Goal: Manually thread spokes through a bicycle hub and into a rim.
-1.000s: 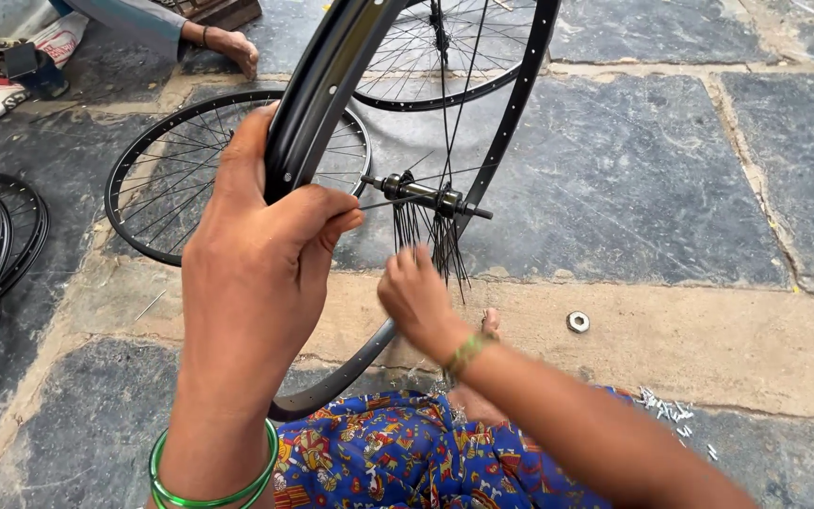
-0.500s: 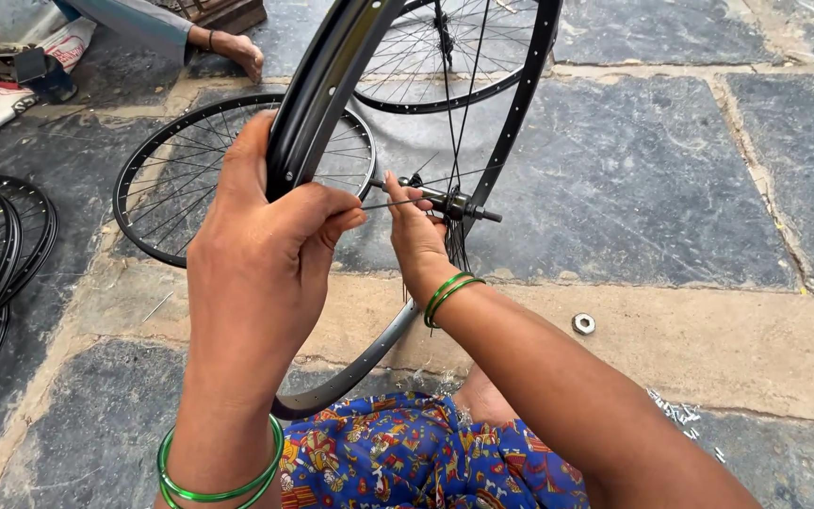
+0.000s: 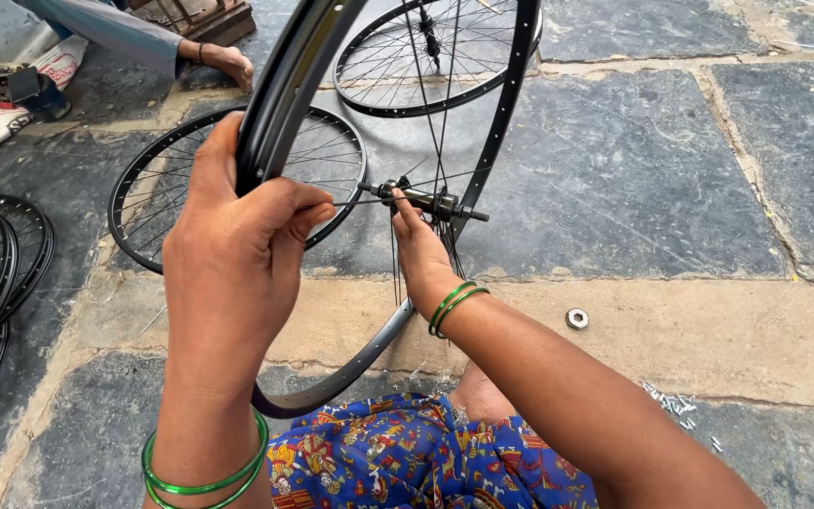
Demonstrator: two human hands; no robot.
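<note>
Now my left hand [image 3: 237,245] clamps the black rim [image 3: 289,90], while my right hand [image 3: 421,250], risen from the dangling spokes [image 3: 396,259], pinches at the hub [image 3: 421,199].

Two hands [image 3: 237,254] [image 3: 421,250], one rim [image 3: 284,104], one hub [image 3: 421,200], one nut [image 3: 577,319], four bangles [image 3: 202,471].

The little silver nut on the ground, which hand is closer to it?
Right. The right hand is up at the wheel hub, just left of the nut. The left hand grips the black rim, much farther left.
</note>
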